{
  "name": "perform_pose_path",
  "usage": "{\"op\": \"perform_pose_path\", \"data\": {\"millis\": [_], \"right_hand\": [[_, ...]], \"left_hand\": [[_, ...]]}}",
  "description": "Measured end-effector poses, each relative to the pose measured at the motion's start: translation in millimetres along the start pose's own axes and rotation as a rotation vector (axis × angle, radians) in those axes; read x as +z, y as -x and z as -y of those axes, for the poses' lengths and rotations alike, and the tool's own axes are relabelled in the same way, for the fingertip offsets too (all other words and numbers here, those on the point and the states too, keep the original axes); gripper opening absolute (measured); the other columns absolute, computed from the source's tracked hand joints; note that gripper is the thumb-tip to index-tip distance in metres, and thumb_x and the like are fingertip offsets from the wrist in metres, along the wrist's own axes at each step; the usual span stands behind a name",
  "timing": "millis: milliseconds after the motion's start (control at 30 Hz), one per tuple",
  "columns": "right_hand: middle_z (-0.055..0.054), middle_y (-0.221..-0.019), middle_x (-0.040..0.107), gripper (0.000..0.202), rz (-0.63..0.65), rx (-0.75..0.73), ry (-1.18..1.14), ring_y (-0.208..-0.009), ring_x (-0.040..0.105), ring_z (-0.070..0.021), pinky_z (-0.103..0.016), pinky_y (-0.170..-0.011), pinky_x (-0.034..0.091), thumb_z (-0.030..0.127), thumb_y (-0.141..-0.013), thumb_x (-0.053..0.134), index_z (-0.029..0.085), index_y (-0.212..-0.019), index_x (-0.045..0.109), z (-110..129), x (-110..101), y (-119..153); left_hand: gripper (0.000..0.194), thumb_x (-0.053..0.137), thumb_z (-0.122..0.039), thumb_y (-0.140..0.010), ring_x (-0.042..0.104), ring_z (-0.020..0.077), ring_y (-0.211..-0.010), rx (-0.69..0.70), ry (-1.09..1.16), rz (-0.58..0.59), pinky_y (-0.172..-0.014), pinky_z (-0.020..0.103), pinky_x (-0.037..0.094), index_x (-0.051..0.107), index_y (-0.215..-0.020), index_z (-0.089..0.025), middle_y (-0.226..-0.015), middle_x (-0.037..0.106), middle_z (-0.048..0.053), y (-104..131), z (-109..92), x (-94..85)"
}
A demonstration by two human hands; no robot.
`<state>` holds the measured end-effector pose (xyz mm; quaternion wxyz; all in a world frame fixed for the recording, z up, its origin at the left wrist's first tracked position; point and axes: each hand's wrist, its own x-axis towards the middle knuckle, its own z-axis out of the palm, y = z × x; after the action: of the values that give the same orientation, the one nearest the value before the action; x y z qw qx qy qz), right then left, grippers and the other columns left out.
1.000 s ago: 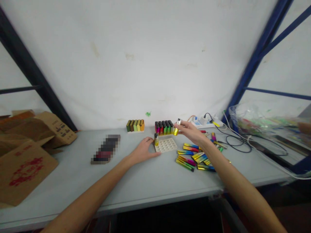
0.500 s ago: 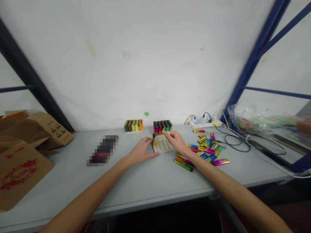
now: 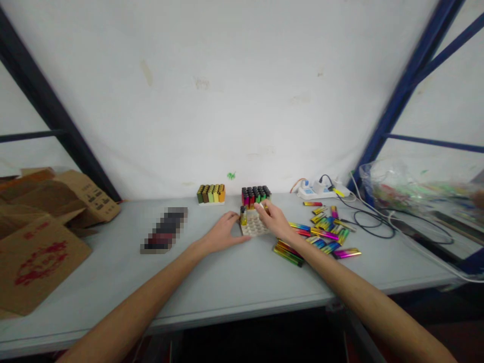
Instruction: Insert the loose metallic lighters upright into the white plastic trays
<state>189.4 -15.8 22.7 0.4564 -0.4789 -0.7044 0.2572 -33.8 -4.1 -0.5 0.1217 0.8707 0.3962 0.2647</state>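
A pale tray (image 3: 252, 229) with rows of small round hollows lies flat on the tabletop (image 3: 227, 287), between the two hands, its longer side running left to right. One upright lighter (image 3: 243, 217) stands at its left end, long axis vertical; most of the hollows in view are bare.

The left hand (image 3: 222, 233) is spread, fingers at the tray's left end and thumb along the near left corner, so the tray lies just to its right. The right hand (image 3: 277, 221) is over the tray's right part, fingertips pinched together and pointing left and away from the person. They seem to grip a lighter (image 3: 262, 205), but it is mostly hidden by the fingers, so its tilt and whether it meets the tray cannot be told. The upright lighter is nearer the left hand.

Beside the right forearm is a scattered heap of shiny loose lighters (image 3: 325, 234), lying at mixed angles; the right hand is clearly the nearer one to them. Behind the tray stands a packed block of black-topped lighters (image 3: 256, 195), with a yellow and green block (image 3: 210, 194) to its left. Farther right is a power strip (image 3: 310, 192); cardboard boxes (image 3: 41, 264) lie far left.
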Motion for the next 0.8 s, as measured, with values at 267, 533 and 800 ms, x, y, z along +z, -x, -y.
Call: {"op": "perform_pose_path", "data": {"millis": [267, 533, 800], "right_hand": [[-0.004, -0.083, 0.066, 0.036, 0.013, -0.304, 0.209, -0.076, 0.059, -0.0176, -0.028, -0.072, 0.043, 0.051, -0.102, 0.052, 0.018, -0.093, 0.067, 4.2, -1.3, 2.3], [-0.005, -0.086, 0.071, 0.024, 0.183, -0.306, 0.274, -0.076, 0.063, -0.0174, -0.026, -0.07, 0.042, 0.036, -0.106, 0.05, 0.017, -0.104, 0.065, 1.9, 4.2, 1.6], [-0.013, -0.1, 0.073, 0.03, 0.299, -0.384, 0.672, -0.088, 0.068, -0.0223, -0.03, -0.078, 0.045, 0.038, -0.108, 0.044, 0.015, -0.111, 0.063, 11.4, 11.4, -5.5]], "left_hand": [[0.057, 0.078, -0.06, -0.077, 0.062, 0.0323, -0.112, 0.011, 0.028, -0.036, -0.105, 0.047, 0.05, 0.067, -0.115, -0.019, -0.116, 0.064, 0.012, -0.7, 1.9, 1.6], [0.059, 0.075, -0.064, -0.078, 0.062, 0.0316, -0.112, 0.01, 0.027, -0.024, -0.103, 0.045, 0.051, 0.066, -0.115, -0.018, -0.115, 0.064, 0.011, -0.1, 2.3, 2.6], [0.056, 0.075, -0.063, -0.078, 0.062, 0.0326, -0.114, 0.03, -0.017, -0.029, -0.103, 0.045, 0.051, 0.068, -0.112, -0.019, -0.116, 0.066, 0.012, -1.1, 3.8, 4.1]]}}
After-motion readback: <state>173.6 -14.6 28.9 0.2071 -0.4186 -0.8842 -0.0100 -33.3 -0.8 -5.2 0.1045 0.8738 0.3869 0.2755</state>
